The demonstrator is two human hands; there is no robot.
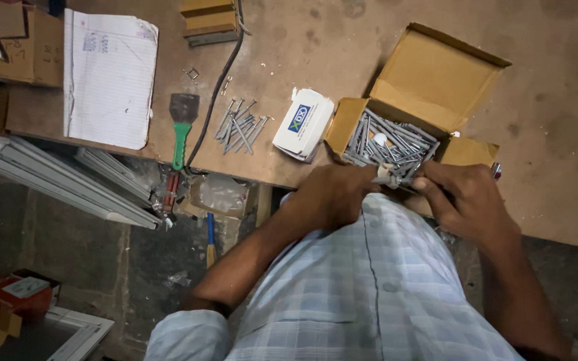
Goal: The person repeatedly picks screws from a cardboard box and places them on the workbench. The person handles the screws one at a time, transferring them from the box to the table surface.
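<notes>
Down at the near edge of the brown, stained worktop, both hands meet over the open cardboard box of long grey screws. The left hand is curled and the right hand pinches; between them sits a small white plastic plug with a screw, though the exact grip is hard to make out. A loose heap of grey screws lies left of a small white carton, so perhaps some are finished, while the box remains quite full.
</notes>
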